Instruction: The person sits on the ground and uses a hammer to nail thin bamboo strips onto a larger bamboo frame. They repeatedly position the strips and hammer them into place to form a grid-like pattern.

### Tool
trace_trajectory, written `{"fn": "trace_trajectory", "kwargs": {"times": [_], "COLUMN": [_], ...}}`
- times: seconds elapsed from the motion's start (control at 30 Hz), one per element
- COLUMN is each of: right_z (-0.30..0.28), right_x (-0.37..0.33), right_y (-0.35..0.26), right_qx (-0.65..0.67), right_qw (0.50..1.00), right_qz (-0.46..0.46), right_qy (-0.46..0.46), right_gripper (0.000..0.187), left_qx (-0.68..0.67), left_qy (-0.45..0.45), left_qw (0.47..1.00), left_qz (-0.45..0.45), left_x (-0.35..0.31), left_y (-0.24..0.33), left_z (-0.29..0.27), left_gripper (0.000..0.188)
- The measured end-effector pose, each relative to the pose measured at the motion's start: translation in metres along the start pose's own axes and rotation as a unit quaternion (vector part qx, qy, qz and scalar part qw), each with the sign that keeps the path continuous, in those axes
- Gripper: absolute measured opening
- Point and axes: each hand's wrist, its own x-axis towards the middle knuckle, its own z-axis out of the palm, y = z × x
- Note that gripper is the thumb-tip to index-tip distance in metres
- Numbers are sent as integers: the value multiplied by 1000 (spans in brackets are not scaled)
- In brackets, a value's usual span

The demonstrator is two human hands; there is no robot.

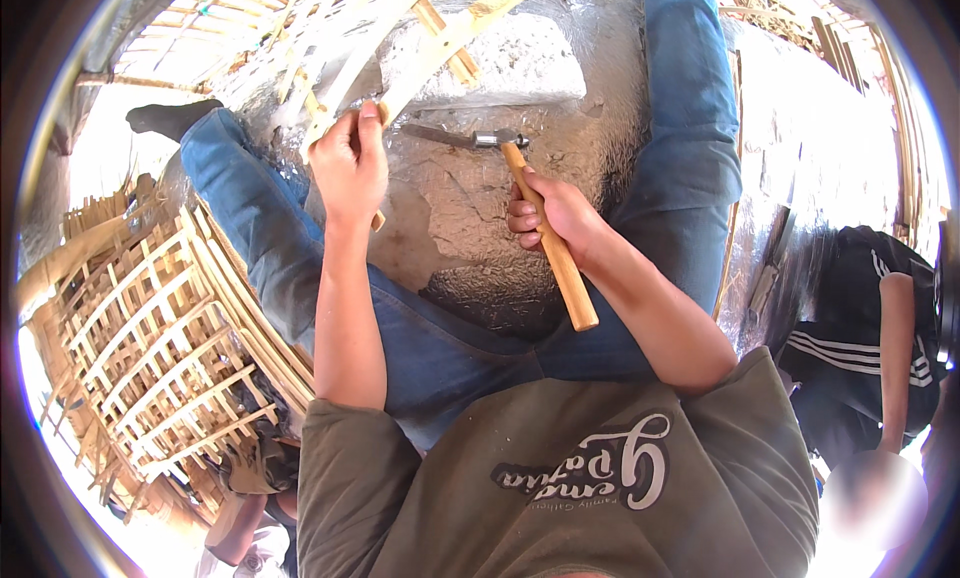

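Observation:
My left hand (pixel 350 168) is closed on a pale bamboo strip frame (pixel 455 38), its thumb on top where strips meet. The crossed strips reach away toward the upper edge of the view. My right hand (pixel 555 216) grips a hammer (pixel 566 268) midway along its light wooden handle. The hammer's metal head (pixel 498 138) is at the far end, a short way right of my left hand and apart from the strips. A dark, narrow blade (pixel 436 135) shows beside the hammer head; its handle cannot be made out.
A pale rough block (pixel 520 63) lies between my outstretched legs on the brown ground (pixel 450 218). At left stands a stack of woven bamboo lattices (pixel 150 328). Another person in dark clothes (pixel 850 348) is at right, and another person's arm (pixel 238 528) shows at lower left.

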Motion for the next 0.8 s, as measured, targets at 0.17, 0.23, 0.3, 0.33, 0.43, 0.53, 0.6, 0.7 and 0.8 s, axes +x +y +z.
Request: {"fn": "trace_trajectory", "kwargs": {"times": [0.17, 0.23, 0.3, 0.33, 0.43, 0.53, 0.6, 0.7, 0.8], "right_z": [4, 6, 4, 4, 3, -2, -1, -3, -3], "right_x": [-2, -3, -1, -1, -1, 2, 1, 3, 3], "right_y": [0, 0, 1, 1, 2, 2, 2, 3, 3], "right_qx": [2, 1, -2, -3, -7, -12, -13, -12, -18], "right_qw": [1000, 1000, 1000, 1000, 1000, 1000, 1000, 1000, 1000], "right_qz": [-1, -1, 0, -2, -5, 0, 2, 2, -1], "right_qy": [14, 20, 16, 19, 14, 1, -4, -12, -11], "right_gripper": [29, 29, 29, 29, 28, 27, 27, 28, 30], "left_qx": [30, 30, 31, 42, 40, 54, 70, 82, 94], "left_qy": [-27, -22, -15, -24, -38, -28, -29, -32, -28], "left_qw": [999, 999, 999, 999, 998, 998, 997, 996, 995], "left_qz": [-6, 5, 17, 6, 0, 10, 2, -3, 5], "left_x": [2, 2, 2, 0, -2, -3, -3, -3, -3], "left_y": [0, -2, -3, -2, -3, -9, -9, -11, -12], "left_z": [8, 12, 14, 14, 18, 26, 29, 33, 33], "left_gripper": [32, 34, 38, 38, 39, 42, 44, 43, 42]}}
